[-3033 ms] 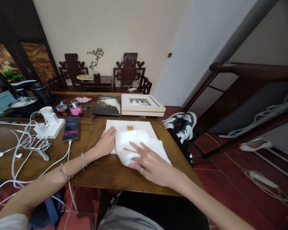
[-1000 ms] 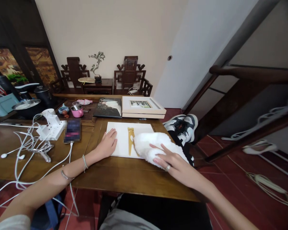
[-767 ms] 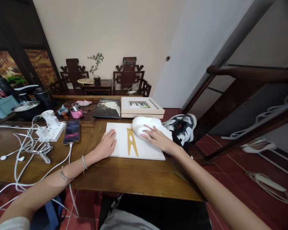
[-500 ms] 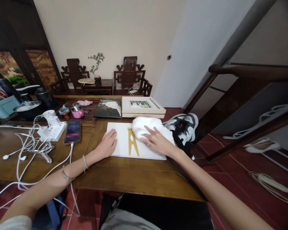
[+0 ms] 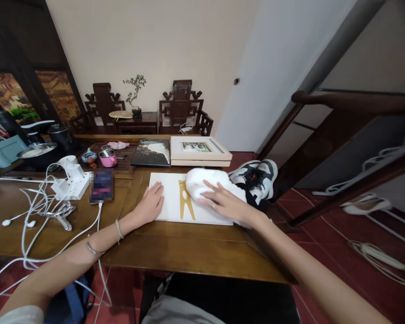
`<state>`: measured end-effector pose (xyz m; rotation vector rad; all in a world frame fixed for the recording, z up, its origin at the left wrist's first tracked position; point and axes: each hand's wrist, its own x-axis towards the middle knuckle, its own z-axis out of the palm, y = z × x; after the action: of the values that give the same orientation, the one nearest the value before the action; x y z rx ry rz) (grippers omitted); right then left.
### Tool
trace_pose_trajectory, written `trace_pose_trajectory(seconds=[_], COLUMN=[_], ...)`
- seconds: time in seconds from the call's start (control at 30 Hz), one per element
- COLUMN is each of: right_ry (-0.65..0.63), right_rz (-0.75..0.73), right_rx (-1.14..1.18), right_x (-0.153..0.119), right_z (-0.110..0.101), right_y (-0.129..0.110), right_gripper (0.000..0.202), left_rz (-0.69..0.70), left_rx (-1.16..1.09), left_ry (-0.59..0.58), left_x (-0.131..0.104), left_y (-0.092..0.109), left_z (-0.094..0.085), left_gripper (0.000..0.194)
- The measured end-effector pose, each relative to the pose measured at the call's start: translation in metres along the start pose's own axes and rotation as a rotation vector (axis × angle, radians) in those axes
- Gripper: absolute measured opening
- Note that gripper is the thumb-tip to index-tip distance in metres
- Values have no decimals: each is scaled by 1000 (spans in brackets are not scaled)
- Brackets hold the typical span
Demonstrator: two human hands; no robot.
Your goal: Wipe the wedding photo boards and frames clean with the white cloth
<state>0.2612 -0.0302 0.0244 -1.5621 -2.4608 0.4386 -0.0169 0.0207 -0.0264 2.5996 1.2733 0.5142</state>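
A white board or sheet [image 5: 168,208] lies flat near the table's front edge. It carries a flat yellow figure shaped like a long-legged animal [image 5: 183,204]; I cannot tell whether this is printed or a separate piece. My left hand [image 5: 151,201] lies flat on the board's left side, fingers stretched out, holding nothing. On the board's right part sits a soft, fluffy white bundle [image 5: 202,177], its exact kind unclear. My right hand [image 5: 227,202] rests over the bundle with fingers spread and slightly bent, touching its surface. Part of the bundle is hidden beneath that hand.
Behind the board are a dark picture panel [image 5: 151,152] and stacked pale frames [image 5: 219,153]. Sneakers [image 5: 265,177] are just right of the bundle. Leftward lie a phone [image 5: 101,186], a power strip [image 5: 74,186], tangled white cables and a pink cup [image 5: 107,158].
My right hand has shifted slightly toward me over the white bundle, its fingers a little more bent. My left hand stays in place on the board.
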Motion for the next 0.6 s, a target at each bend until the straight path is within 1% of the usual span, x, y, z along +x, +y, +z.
trace_pose_trajectory(seconds=[0.07,0.1,0.17,0.2,0.27,0.37,0.47,0.53,0.6], right_ry=[18,28,45,50,53,33,-3,-36,-70], right_rz=[23,35,26,2,-64,-159,-213,-215,-181], right_rx=[-30,-53,-102,-120,-124,-76,-38,-14,11], right_x=[29,39,48,45,28,-17,-62,-77,-76], right_z=[-1,-1,-1,0,3,7,7,3,-3], right_y=[9,12,16,16,12,-3,-21,-28,-28], right_gripper=[62,61,57,55,52,47,40,38,40], left_rz=[-6,-9,-12,-14,-14,-8,-9,-17,-20], left_rx=[3,4,4,2,1,1,4,5,5], left_ry=[-12,-15,-14,-10,0,13,11,2,-6], left_x=[0,0,0,0,0,0,1,1,1], left_y=[1,1,2,1,1,0,0,2,3], left_z=[-2,-2,-2,-2,0,2,2,1,0], left_gripper=[46,46,46,46,46,46,45,46,46])
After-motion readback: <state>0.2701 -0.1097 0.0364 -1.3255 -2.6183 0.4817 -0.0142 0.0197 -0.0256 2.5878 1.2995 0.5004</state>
